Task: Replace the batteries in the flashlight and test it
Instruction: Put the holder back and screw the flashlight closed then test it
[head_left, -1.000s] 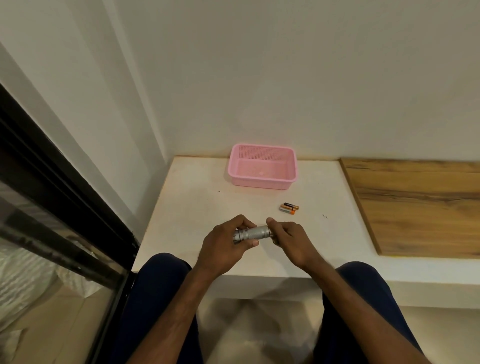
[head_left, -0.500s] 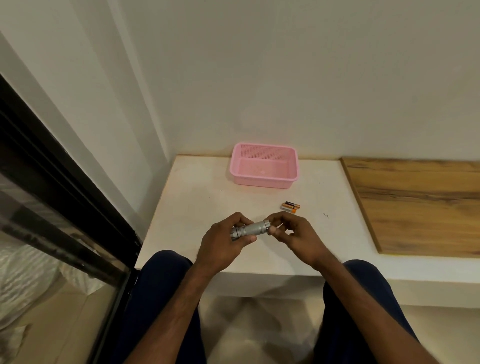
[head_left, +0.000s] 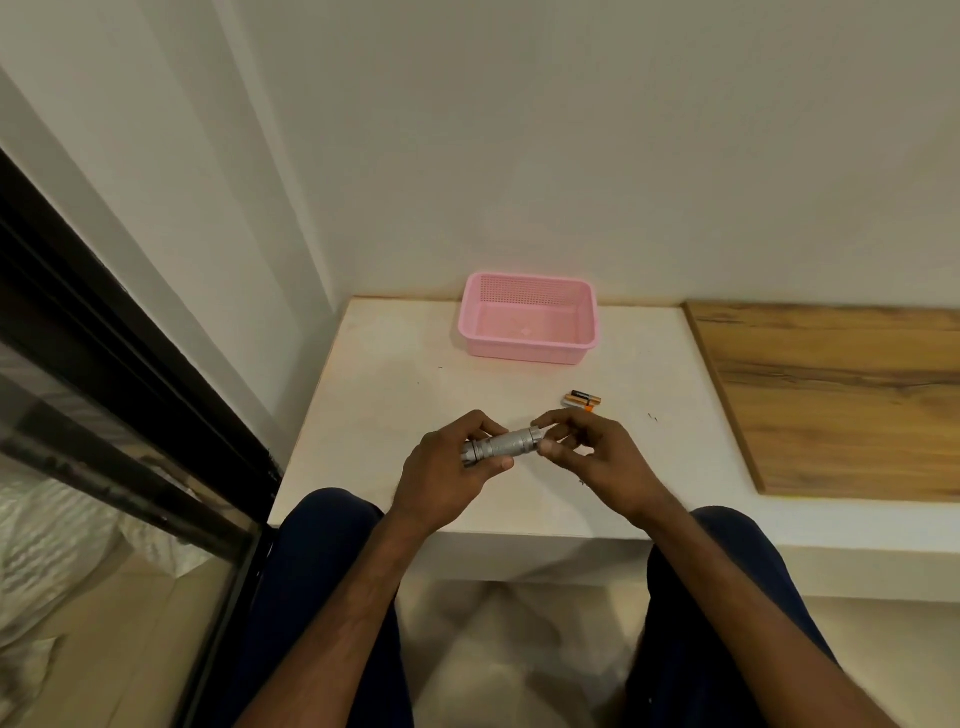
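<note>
The flashlight (head_left: 501, 447) is being gripped by the left hand (head_left: 452, 470), its end pinched by the right hand (head_left: 589, 449). Batteries (head_left: 583, 400) are lying beyond it; swapping and testing seemingly remain.

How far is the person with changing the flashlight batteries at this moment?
Done: nothing visible; the flashlight looks in one piece. In hand: the left hand grips its body and the right hand pinches its end, probably to unscrew the cap. Left: swapping cells, closing, testing. The batteries lie on the table near the right hand; new or used, I cannot tell.
</note>
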